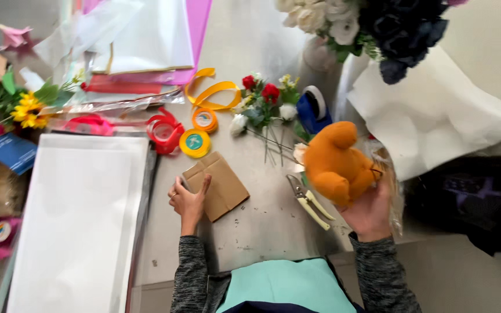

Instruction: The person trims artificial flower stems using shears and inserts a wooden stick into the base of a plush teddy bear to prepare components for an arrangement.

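Two things are in our hands at this moment, one on each side of the grey worktop (262,226). Our left hand (188,200) rests on the brown paper bag (217,184), fingers curled over its near-left corner and the thumb pressed flat on top, so the grip is narrow and pinning rather than lifting. The bag lies flat and skewed, its long axis running from the upper left down toward the lower right, and it sits just right of the stack of white sheets (76,220). Our right hand (372,211) is raised off the surface, palm up, holding an orange plush toy (334,165) with crinkled clear wrap (394,197) bunched behind it; the fingers are closed around the toy's lower part. The toy lies well to the right of the bag and a little farther from us, so the left hand is far nearer the bag. Between the two lie the cream-handled pruning shears (310,203), pointing up-left, close beside the right hand. Beyond the bag are yellow ribbon spools (195,142) and a red ribbon spool (163,133), and a small bunch of artificial flowers (265,104) with stems trailing toward the shears. Open room lies mostly on the near stretch of worktop, between the bag and the table edge (158,284).
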